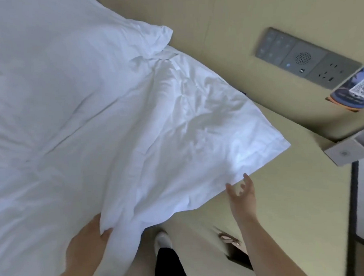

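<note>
**A:** Two hands, one cloth. Log by size, biggest first.

**B:** White duvet [41, 127]: soft, matte, with broad shallow creases. It fills the left of the view. Beige wall [213, 17]: smooth, with flat panels and thin seams.

**A:** The cloth in hand?

**B:** White pillowcase [187, 127]: thin woven fabric, finely crumpled, rectangular with a stitched hem. It lies draped over the duvet's right side. Its pointed corner juts out past the bed, and its far end sits just beside a puffy pillow [72, 38].

**A:** Grip state?

**B:** Left hand [88, 248]: fingers and thumb clamped on a bunched fold at the pillowcase's near end. Right hand [242, 193]: fingers spread apart and loosely curved, holding nothing, right at the hem. I cannot tell if it touches.

**A:** Smaller items?

**B:** Grey switch panel [307, 59]: a flat rectangle on the wall with a round perforated grille and sockets. Glossy card [358, 88]: blue, with a QR code.
</note>
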Demonstrator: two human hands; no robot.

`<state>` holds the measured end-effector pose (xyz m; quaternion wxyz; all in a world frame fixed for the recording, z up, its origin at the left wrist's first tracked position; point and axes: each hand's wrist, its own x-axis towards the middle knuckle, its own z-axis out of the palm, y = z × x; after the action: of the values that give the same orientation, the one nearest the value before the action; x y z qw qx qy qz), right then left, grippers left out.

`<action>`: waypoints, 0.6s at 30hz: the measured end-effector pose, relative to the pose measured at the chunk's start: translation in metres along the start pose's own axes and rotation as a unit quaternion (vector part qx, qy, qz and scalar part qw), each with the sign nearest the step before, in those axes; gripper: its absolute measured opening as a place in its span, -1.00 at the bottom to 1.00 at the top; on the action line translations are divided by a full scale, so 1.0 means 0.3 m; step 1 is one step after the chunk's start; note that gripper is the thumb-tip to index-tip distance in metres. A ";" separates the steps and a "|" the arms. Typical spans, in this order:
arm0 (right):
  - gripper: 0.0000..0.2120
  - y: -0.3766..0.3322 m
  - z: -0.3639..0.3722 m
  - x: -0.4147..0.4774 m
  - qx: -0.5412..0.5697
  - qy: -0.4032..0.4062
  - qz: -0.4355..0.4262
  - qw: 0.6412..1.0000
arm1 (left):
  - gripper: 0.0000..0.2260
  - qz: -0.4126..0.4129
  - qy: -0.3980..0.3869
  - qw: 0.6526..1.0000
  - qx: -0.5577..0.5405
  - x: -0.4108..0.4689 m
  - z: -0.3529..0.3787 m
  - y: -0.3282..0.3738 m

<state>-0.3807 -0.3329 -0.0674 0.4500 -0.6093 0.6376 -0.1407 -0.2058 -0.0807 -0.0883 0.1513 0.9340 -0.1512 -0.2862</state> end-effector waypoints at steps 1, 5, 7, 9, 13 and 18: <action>-0.39 -0.015 -0.017 0.016 0.032 0.001 0.020 0.999 | -0.62 -0.006 0.001 1.000 0.004 -0.002 0.007 0.003; -0.24 -0.080 -0.008 0.129 0.141 -0.054 0.103 0.983 | -0.62 -0.011 0.005 1.000 0.025 -0.038 0.003 0.023; -0.31 -0.121 0.004 0.199 0.245 -0.057 0.136 0.958 | -0.61 -0.013 0.009 1.000 0.026 -0.062 0.005 0.031; -0.53 -0.169 0.014 0.241 0.307 -0.063 0.160 0.936 | -0.59 -0.008 0.015 0.999 0.029 -0.074 0.011 0.035; -0.87 -0.269 0.071 0.225 0.315 -0.148 0.150 0.925 | -0.53 0.014 -0.002 0.998 0.055 -0.103 0.014 0.032; -0.70 -0.341 0.077 0.132 0.390 -0.201 0.065 0.896 | -0.50 0.140 0.129 0.980 0.061 -0.127 0.047 -0.030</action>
<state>-0.2911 -0.3823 -0.0218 0.7780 -0.3574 0.4659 -0.2236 -0.2425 -0.0614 -0.0842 0.1511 0.9399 -0.2772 -0.1300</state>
